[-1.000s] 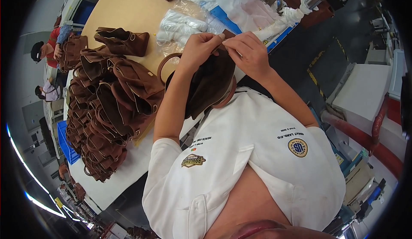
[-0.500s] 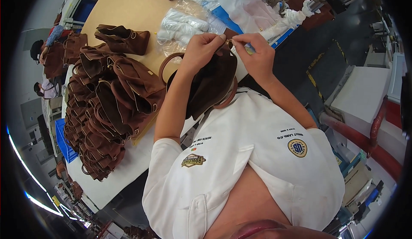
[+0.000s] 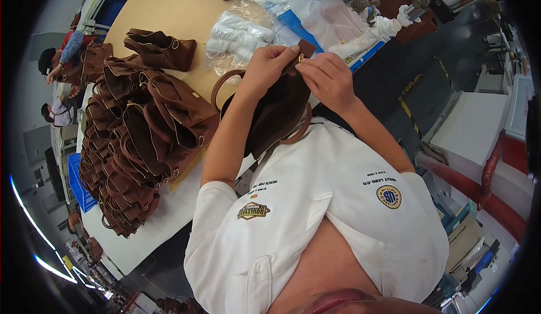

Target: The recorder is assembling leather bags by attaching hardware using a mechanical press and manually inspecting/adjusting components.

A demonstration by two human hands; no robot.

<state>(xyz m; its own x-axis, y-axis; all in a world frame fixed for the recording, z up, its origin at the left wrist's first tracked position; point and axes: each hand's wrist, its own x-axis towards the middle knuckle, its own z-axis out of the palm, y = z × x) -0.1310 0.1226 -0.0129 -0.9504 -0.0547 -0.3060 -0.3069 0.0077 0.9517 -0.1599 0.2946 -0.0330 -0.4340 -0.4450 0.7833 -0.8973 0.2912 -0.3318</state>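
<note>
A dark brown handbag [image 3: 276, 111] with rounded handles is against my front, at the table's edge. My left hand [image 3: 266, 69] is closed in a pinch on the bag's upper edge, thumb on top. Beside the thumb a flat brown leather tab [image 3: 307, 48] sticks up. My right hand [image 3: 328, 80] is closed too, its fingertips pressed around a small gold-coloured metal fitting [image 3: 301, 59] at the tab's base. The fingers partly hide the fitting, so its exact kind does not show. Both forearms cross over the bag's sides.
A big heap of brown handbags [image 3: 135, 145] covers the left of the table [image 3: 163, 7]. One bag [image 3: 160, 49] stands behind it. Clear plastic bags with white stuffing [image 3: 242, 32] lie ahead. A blue crate [image 3: 80, 181] is at far left, near other people [image 3: 62, 60].
My right hand has moved slightly left and its fingers have closed in on the gold fitting. More of the leather tab shows above the left thumb. The bag has barely moved.
</note>
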